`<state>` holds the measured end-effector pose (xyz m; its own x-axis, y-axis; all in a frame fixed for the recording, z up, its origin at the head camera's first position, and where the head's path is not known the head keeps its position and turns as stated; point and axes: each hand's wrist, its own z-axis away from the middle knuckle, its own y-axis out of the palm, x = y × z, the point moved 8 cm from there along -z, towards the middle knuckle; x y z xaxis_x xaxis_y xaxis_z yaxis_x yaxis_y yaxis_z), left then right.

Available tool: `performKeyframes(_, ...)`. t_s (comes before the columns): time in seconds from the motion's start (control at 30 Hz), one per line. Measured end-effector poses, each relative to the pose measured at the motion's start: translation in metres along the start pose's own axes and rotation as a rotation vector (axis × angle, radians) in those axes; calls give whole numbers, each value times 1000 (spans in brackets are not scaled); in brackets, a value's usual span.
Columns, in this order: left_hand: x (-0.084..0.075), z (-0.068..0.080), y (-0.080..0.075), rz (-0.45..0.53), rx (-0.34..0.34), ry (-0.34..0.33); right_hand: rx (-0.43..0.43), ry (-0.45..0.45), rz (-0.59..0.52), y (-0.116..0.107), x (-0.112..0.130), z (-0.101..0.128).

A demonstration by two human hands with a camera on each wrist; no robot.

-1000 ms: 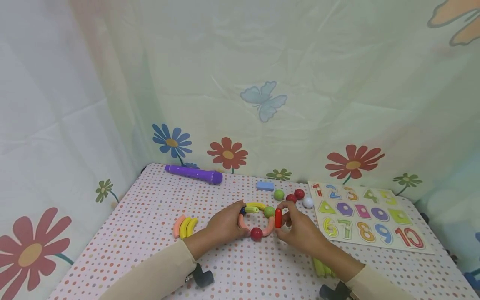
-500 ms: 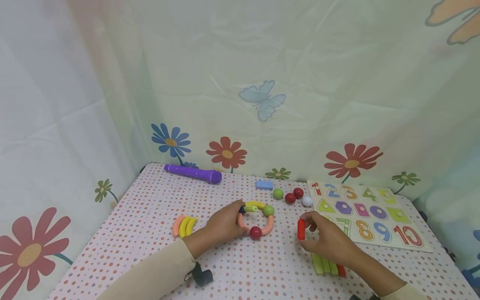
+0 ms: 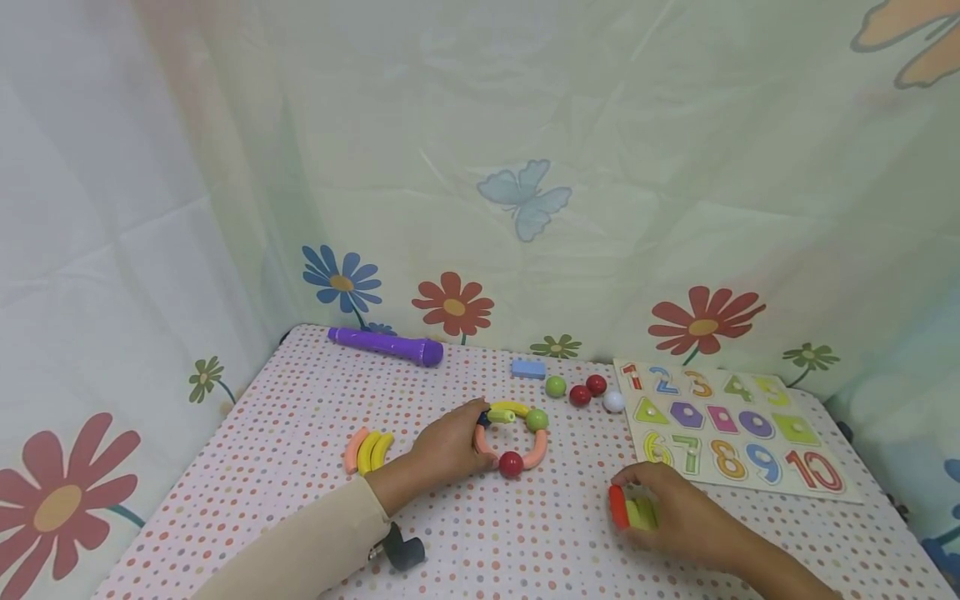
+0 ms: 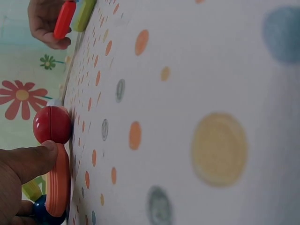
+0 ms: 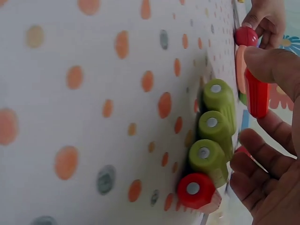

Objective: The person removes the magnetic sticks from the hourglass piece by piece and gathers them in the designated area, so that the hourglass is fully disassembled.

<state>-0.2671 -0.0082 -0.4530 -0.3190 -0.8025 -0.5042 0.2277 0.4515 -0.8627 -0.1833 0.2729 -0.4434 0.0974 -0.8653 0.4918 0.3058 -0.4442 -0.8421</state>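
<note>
On the dotted cloth lies a ring of toy magnetic pieces: a red ball, green ball, yellow curved rod and salmon curved rods. My left hand grips the ring's left side, its thumb on a salmon curved rod near a navy ball. A light green rod sticks out there. My right hand pinches a red rod between thumb and finger. It hovers beside a row of green rods, with another red rod at the row's end.
Curved yellow rods and a salmon one lie left. Behind the ring are a blue block, a green ball, red balls and a white ball. A number board sits right, a purple toy microphone back left.
My right hand has moved away from the ring, rightward and toward me, carrying the red rod to the green rods. The left hand stays on the ring.
</note>
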Motion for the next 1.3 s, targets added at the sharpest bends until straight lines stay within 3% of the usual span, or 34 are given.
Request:
performKeyframes(0.33,-1,1,-1,11,-1,-8,24,-53,39,9,-6,4)
performKeyframes(0.8,-1,1,-1,14,-5,-18,10,-33,88,14,-10,5)
performKeyframes(1.03,0,2,-1,21,-6,-24,-17,-149,119,-3,13,-1)
performKeyframes(1.3,-1,1,-2,13,-13,-4,-183,-194,140,-21,55,-37)
